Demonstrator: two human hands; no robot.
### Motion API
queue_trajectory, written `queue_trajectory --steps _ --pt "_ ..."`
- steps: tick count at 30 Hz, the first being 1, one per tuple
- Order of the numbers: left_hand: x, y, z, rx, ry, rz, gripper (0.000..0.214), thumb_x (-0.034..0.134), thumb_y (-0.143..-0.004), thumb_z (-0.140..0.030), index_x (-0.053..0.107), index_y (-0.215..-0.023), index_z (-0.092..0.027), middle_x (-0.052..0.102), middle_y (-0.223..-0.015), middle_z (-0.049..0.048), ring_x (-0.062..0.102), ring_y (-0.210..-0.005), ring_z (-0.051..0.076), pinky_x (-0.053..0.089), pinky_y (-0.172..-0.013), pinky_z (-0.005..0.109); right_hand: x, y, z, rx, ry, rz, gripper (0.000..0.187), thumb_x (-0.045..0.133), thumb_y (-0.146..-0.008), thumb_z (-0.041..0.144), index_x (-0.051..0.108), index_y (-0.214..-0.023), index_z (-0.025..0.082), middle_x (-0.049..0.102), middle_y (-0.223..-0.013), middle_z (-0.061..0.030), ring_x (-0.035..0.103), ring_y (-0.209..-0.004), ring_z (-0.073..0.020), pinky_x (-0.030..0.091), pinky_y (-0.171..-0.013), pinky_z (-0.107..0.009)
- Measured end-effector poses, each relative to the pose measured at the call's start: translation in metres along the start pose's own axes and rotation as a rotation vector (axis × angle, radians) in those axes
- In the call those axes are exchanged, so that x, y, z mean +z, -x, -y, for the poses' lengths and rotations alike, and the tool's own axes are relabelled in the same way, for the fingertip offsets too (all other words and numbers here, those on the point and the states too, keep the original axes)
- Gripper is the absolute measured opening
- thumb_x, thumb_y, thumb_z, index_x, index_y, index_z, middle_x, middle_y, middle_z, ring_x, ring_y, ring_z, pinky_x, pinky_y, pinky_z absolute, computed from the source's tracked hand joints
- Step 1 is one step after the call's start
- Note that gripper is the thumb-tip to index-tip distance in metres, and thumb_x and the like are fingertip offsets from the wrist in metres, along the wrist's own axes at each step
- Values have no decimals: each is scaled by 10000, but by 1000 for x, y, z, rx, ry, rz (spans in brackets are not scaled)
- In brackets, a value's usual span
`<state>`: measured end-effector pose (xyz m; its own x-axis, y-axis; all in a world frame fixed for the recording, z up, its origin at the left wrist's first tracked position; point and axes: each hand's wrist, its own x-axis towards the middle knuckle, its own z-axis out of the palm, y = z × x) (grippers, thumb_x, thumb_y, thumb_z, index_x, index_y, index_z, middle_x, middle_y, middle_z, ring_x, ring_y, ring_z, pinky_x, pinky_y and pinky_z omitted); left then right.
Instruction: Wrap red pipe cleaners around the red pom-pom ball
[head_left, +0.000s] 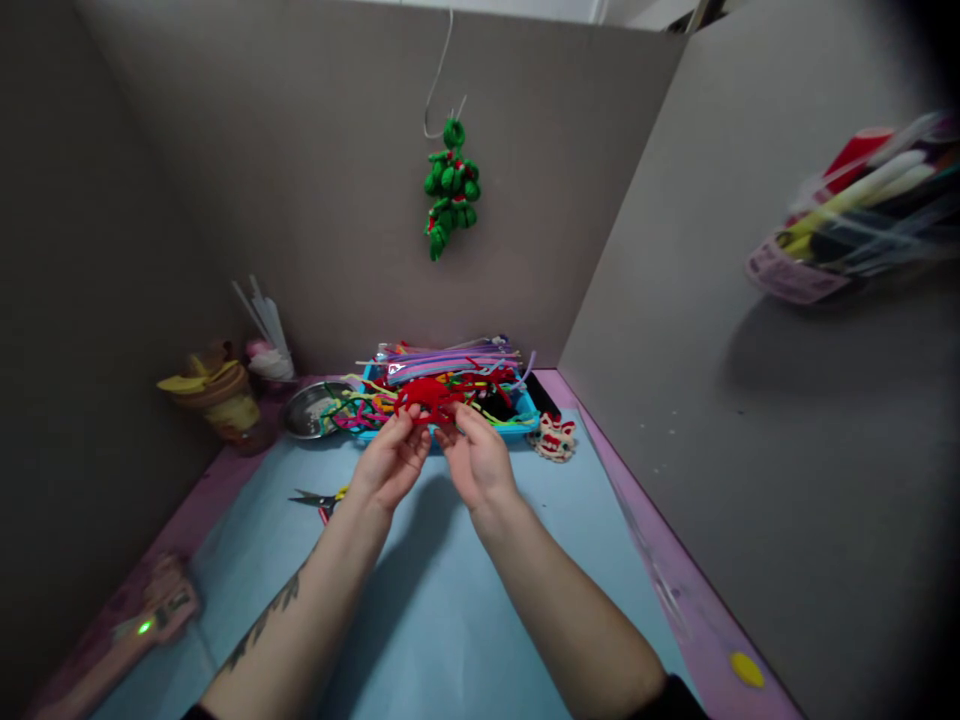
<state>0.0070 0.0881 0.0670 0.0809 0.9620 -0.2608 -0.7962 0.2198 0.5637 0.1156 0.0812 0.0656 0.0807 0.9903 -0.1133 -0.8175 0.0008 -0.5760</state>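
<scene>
Nearest the camera, the tabletop (pixel 420 620) is covered by a light blue mat with a pink border, closed in by grey partition walls (pixel 750 420) on three sides. A pink tool with a green light (pixel 142 625) lies at the near left edge. Scissors (pixel 319 500) lie on the mat, just left of the left forearm. The left hand (pixel 390 462) and right hand (pixel 480 462) are raised side by side above the mat, fingers pinched on a red pipe-cleaner piece (pixel 426 397). The piece is fuzzy, bright red and bent into loops, held just in front of a blue tray of mixed pipe cleaners (pixel 450 385). A green pipe-cleaner figure (pixel 450 185) hangs on the rear wall.
</scene>
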Motion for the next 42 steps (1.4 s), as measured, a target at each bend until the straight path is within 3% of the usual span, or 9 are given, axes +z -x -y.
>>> queue_trajectory --steps 8,12,18,24,28,31,34,39,42 --pt "-2 -2 5 3 -39 20 70 662 -811 -126 650 -860 -174 711 -760 -9 674 -680 99 538 -618 205 -6 -6 -4 -213 165 5 149 718 -560 132 653 -682 186 644 -723 28 580 -722 -120 481 -778 -277" --pt "-2 -1 8 2 -124 -4 191 743 -733 -166 632 -888 -165 696 -799 4 661 -678 114 524 -620 225 -8 -9 -2 -267 192 -34 154 728 -571 135 659 -698 188 632 -754 30 581 -755 -113 476 -802 -271" --pt "-3 -1 6 278 -329 -85 514 850 -559 -153 572 -991 -188 665 -846 -5 633 -753 96 470 -659 189 -10 -14 7 -298 179 -48 258 747 -522 118 682 -763 183 668 -907 8 612 -779 -103 494 -783 -252" --pt "-2 0 3 331 -460 30 516 843 -566 -189 589 -1016 -181 671 -869 19 626 -760 115 475 -704 223 -13 -16 14 -178 152 -23 273 706 -533 52 647 -755 200 668 -730 34 649 -722 -112 532 -678 -229" --pt "-3 3 -3 454 -565 64 431 831 -597 -196 643 -985 -183 661 -977 48 609 -969 162 465 -871 264 -13 -15 19 -107 87 -13 267 663 -551 9 644 -743 194 662 -749 36 658 -732 -98 543 -688 -204" --pt "-4 7 -11 405 -675 256 714 856 -500 -82 623 -1156 -241 569 -1292 98 505 -1223 248 432 -984 325 -12 -11 26 -64 105 93 297 650 -577 3 642 -799 199 670 -818 27 660 -749 -100 550 -699 -213" --pt "-4 11 -14 323 -698 404 949 854 -413 13 570 -1266 -294 457 -1433 106 436 -1311 297 425 -1017 361 -10 -6 33 -35 130 208 326 661 -586 9 642 -844 208 680 -877 25 655 -739 -96 547 -665 -204" --pt "-3 14 -11 274 -656 509 823 831 -488 7 609 -1228 -277 542 -1356 92 498 -1260 271 442 -998 325 -7 0 40 13 174 307 336 692 -573 28 652 -850 214 683 -834 32 638 -693 -88 541 -638 -189" --pt "-3 15 -11 284 -654 452 718 827 -509 -2 647 -1160 -245 618 -1235 85 594 -1115 244 484 -918 303 -5 2 40 2 219 318 330 712 -576 64 655 -867 211 674 -870 19 636 -708 -99 538 -650 -206"
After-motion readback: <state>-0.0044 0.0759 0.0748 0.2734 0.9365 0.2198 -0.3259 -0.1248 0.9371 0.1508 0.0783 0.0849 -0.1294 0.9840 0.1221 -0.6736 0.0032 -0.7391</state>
